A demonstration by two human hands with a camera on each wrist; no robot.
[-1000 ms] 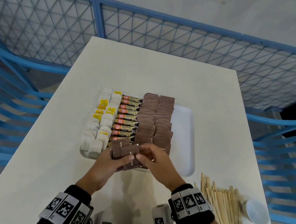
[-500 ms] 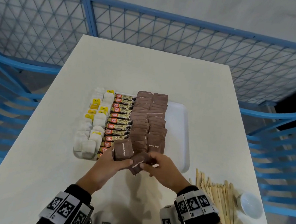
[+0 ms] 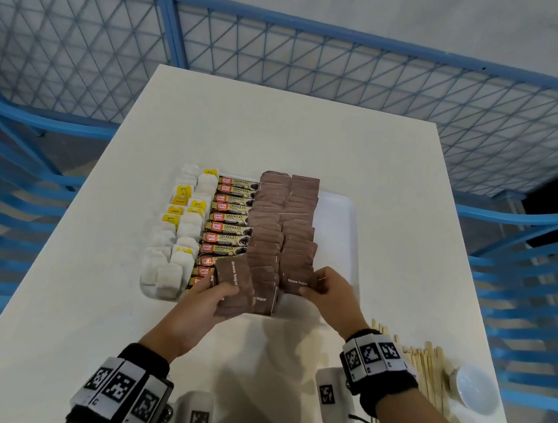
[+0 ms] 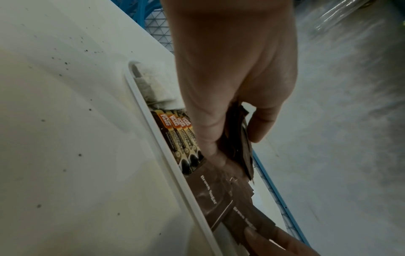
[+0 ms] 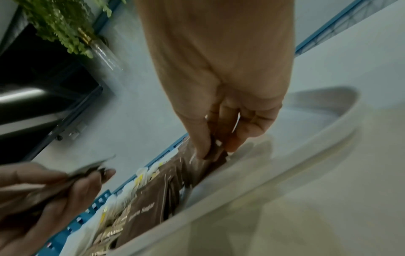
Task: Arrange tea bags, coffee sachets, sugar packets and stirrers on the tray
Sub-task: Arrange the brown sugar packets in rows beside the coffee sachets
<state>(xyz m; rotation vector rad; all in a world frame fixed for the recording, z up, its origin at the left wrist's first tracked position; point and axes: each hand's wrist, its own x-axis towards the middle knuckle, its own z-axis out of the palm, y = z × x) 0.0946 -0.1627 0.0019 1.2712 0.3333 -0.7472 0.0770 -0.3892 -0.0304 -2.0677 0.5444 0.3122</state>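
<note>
A white tray on the table holds rows of tea bags, coffee sachets and brown sugar packets. My left hand grips a small stack of brown sugar packets over the tray's near edge; the same stack shows in the left wrist view. My right hand pinches one brown sugar packet at the near end of the right sugar row, thumb and fingers closed on it. Wooden stirrers lie on the table at the right.
Two white bowls stand beside the stirrers near the table's right front corner. The tray's right strip is bare. A blue mesh fence surrounds the table. White tagged devices lie near the front edge.
My right hand took one packet from the stack in my left hand and carried it right to the near end of the right sugar row. The left hand stayed put with its stack.
</note>
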